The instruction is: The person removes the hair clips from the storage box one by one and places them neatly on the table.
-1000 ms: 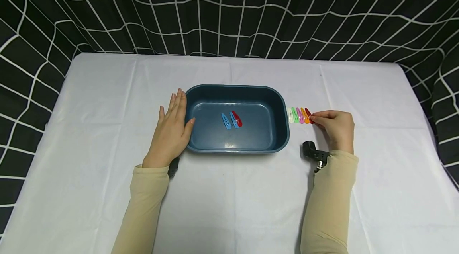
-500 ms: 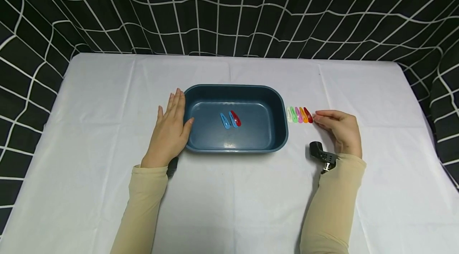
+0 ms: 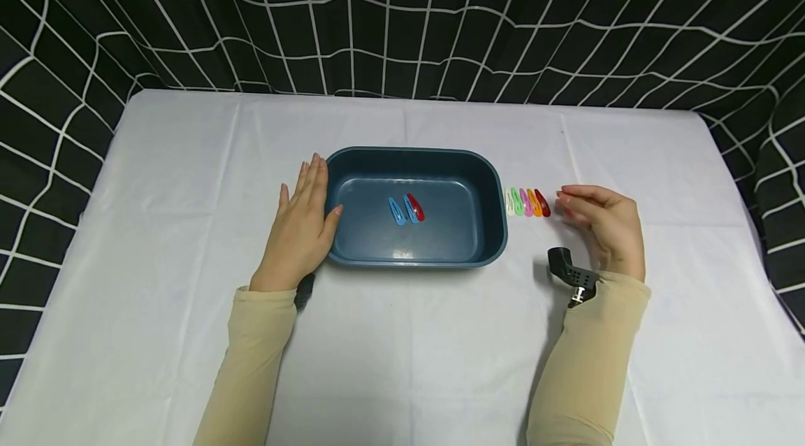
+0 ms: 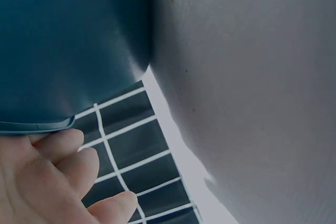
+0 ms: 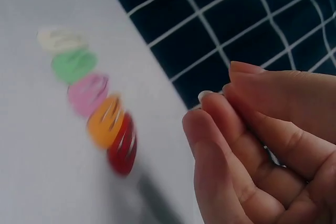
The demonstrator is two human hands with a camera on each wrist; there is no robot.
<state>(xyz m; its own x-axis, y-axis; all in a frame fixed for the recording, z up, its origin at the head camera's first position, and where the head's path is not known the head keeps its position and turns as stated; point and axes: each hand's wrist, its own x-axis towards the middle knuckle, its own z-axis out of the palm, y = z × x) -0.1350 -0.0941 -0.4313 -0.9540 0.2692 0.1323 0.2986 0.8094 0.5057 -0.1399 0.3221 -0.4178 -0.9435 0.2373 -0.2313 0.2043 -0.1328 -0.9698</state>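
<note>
My left hand (image 3: 295, 229) lies with straight fingers along the left rim of a dark blue plastic basin (image 3: 415, 266); the left wrist view shows its fingertips (image 4: 113, 208) beside the basin wall. Inside the basin lie two blue snap hair clips (image 3: 397, 212) and a red hair clip (image 3: 416, 207), which overlaps one of them. Right of the basin, a row of hair clips runs white (image 3: 509, 202), green (image 3: 517, 202), pink (image 3: 525, 203), orange (image 3: 534, 203) and dark red (image 3: 543, 203). My right hand (image 3: 600, 222) hovers just right of the red end, fingers loosely bent and holding nothing.
A white cloth (image 3: 402, 355) covers the table. Black fabric with a white grid (image 3: 402, 19) hangs behind and at both sides. A black camera mount (image 3: 572, 271) sticks out from the right wrist.
My right hand has let go of the dark red hair clip, which stays at the row's right end. That hand has drawn back to the right. The left hand keeps its place.
</note>
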